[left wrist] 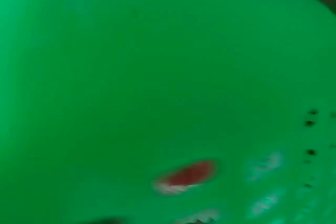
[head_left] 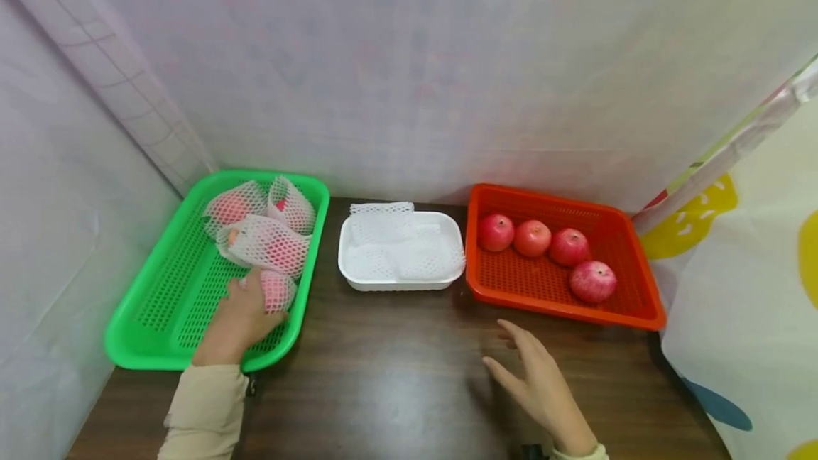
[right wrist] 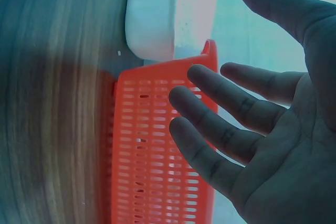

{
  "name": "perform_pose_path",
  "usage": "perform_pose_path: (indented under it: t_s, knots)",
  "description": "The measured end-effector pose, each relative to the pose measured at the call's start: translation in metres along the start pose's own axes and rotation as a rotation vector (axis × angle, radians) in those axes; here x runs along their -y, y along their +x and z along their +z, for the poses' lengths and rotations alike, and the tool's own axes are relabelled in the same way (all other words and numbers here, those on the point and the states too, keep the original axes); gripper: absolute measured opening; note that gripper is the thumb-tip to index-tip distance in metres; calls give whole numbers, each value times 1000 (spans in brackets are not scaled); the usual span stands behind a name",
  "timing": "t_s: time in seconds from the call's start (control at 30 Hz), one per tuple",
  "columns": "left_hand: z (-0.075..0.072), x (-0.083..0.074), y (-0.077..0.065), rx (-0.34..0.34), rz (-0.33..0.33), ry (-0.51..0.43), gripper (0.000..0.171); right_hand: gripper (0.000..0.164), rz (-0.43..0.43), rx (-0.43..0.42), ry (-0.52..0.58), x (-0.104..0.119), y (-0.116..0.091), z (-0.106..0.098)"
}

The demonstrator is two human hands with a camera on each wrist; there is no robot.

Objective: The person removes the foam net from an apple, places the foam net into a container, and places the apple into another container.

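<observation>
In the head view, my left hand (head_left: pixel 241 312) is inside the green basket (head_left: pixel 121 325), its fingers and thumb around a red apple in a white foam net (head_left: pixel 277 292). Just beyond it lie several more netted apples (head_left: pixel 281 250). The left wrist view is blurred and filled by the basket's green wall (left wrist: pixel 131 87); the hand is hidden there. My right hand (head_left: pixel 540 382) hovers with spread fingers over the table, in front of the red basket (head_left: pixel 562 312). Its palm and fingers hold nothing in the right wrist view.
Several bare red apples (head_left: pixel 532 238) sit in the red basket. Between the two baskets stands a white tray (head_left: pixel 402 285) with foam nets (head_left: pixel 422 254) in it, one overlapping its back rim. A pale cloth wall (head_left: pixel 409 77) rises behind the dark wooden table (head_left: pixel 383 375).
</observation>
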State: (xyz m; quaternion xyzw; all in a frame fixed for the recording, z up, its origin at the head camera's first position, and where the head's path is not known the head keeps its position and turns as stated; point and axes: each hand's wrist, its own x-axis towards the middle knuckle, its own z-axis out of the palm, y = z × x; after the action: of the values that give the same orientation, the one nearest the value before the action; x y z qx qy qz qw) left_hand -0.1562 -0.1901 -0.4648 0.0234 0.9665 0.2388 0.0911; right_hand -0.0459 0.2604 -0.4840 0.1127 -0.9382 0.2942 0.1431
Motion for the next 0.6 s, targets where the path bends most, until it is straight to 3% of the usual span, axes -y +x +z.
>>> perform_pose_path:
  t_s: [0.2, 0.43, 0.53, 0.6]
  knots:
    - [-3, 2, -4, -102, -11, -62, 82, 62, -62, -20, 36, 1, 3, 2]
    - [-32, -14, -33, -222, 43, -26, 87, 59, -67, -25, 54, 3, 4, 1]
    - [-42, -29, -46, -274, 117, -7, 89, 59, -60, -23, 67, 3, 3, 1]
    - [-42, -40, -53, -307, 204, -18, 90, 59, -60, -22, 71, 2, 3, 1]
